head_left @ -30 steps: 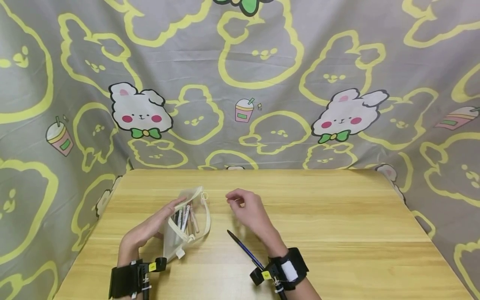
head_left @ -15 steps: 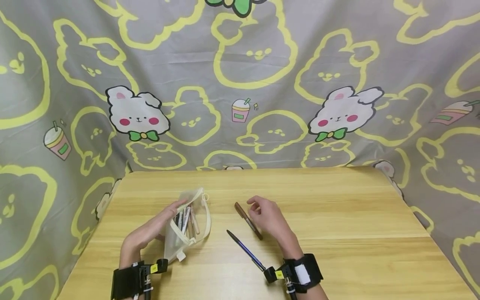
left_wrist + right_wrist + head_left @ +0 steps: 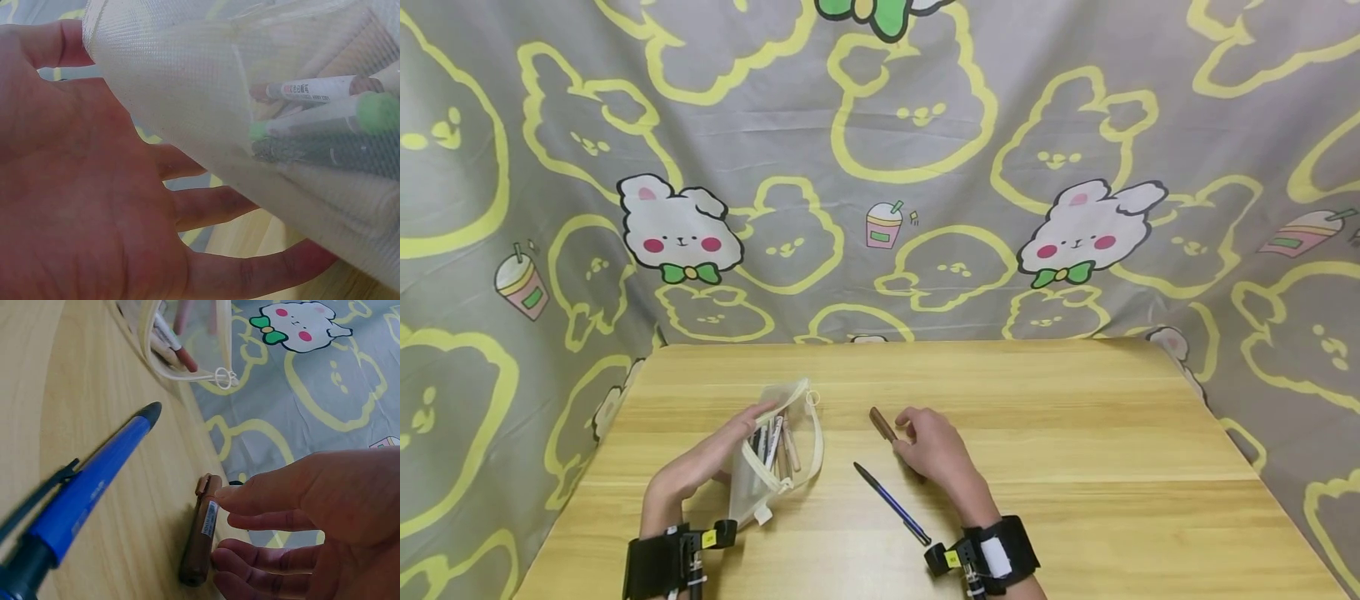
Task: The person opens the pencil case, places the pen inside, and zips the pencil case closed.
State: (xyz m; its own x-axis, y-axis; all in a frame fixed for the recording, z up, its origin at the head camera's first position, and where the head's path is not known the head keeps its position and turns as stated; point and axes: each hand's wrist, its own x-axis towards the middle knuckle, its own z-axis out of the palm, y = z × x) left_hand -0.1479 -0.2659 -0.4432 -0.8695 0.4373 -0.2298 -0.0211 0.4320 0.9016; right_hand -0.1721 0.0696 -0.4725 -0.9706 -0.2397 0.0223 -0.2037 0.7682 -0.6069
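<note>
A translucent mesh zip pouch [image 3: 752,492] with a cream zipper stands tilted on the table, its mouth unzipped. Several markers [image 3: 325,89] show inside it. My left hand [image 3: 703,458] rests against the pouch's left side, and its fairly straight fingers go behind the mesh in the left wrist view. A brown capped marker [image 3: 203,534] lies on the table to the right of the pouch. My right hand [image 3: 938,446] is beside this marker, the thumb at its cap and the other fingers loosely bent along its side. Nearer to me lies a blue pen [image 3: 891,502], apart from the marker.
The wood-grain table [image 3: 1097,467] reaches back to a grey curtain [image 3: 940,275] printed with cartoon animals, which also hangs at both sides. A black strap with a small camera sits on each wrist.
The right hand has moved right and towards me. The brown marker, not visible one second ago, lies on the table, and the thumb has come against it. Left hand and pouch hardly moved.
</note>
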